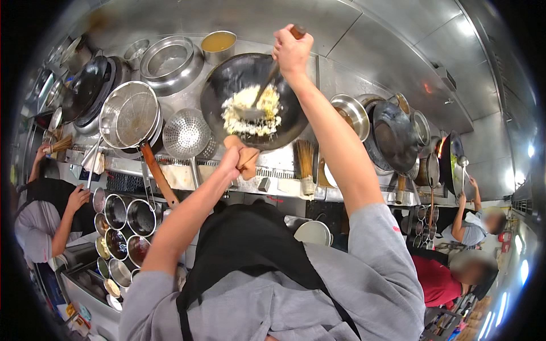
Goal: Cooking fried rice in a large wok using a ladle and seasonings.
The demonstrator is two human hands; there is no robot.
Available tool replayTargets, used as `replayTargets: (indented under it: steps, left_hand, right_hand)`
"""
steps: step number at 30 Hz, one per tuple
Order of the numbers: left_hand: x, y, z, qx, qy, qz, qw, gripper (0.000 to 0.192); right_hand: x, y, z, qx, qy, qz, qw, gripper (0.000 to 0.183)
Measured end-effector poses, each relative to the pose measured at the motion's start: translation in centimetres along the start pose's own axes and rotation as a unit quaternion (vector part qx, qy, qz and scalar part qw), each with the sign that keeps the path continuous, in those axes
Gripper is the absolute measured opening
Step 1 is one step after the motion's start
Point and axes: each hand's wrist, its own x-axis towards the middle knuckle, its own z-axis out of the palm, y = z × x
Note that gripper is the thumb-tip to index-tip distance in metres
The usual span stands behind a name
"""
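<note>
A dark wok (215,91) sits on the steel range in front of me, with fried rice (251,104) that looks mixed with egg in its middle. My right hand (293,49) grips the wooden end of a long-handled wok ladle (266,83), held steeply. The ladle's head rests in the rice. At the wok's near rim, my left hand (232,160) is closed around a folded tan cloth (248,161). The cloth covers that part of the rim, so any handle beneath is hidden.
Left of the wok lie a perforated skimmer (187,133) and a wire strainer (128,113); a pot of yellow liquid (219,44) stands behind. A bamboo brush (305,164) is at the near edge. Seasoning pots (116,243) stand lower left. Co-workers are at both sides.
</note>
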Motion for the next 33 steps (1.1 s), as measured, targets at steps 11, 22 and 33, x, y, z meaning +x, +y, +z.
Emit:
replayTargets:
  steps: [11, 22, 33]
  left_hand:
    - [3.5, -1.0, -3.0, -0.022, 0.013, 0.075, 0.997, 0.012]
    - [0.3, 3.4, -3.1, 0.037, -0.164, 0.008, 0.986, 0.038]
    - [-10.8, 0.2, 1.3, 0.061, -0.070, 0.107, 0.990, 0.034]
  right_hand:
    - [-3.2, -10.6, -2.0, 0.066, -0.023, 0.040, 0.997, 0.049]
    - [-9.7, -0.4, -4.6, -0.029, 0.025, -0.192, 0.981, 0.033]
    - [-9.3, 4.0, -4.2, 0.000, -0.109, -0.124, 0.986, 0.032]
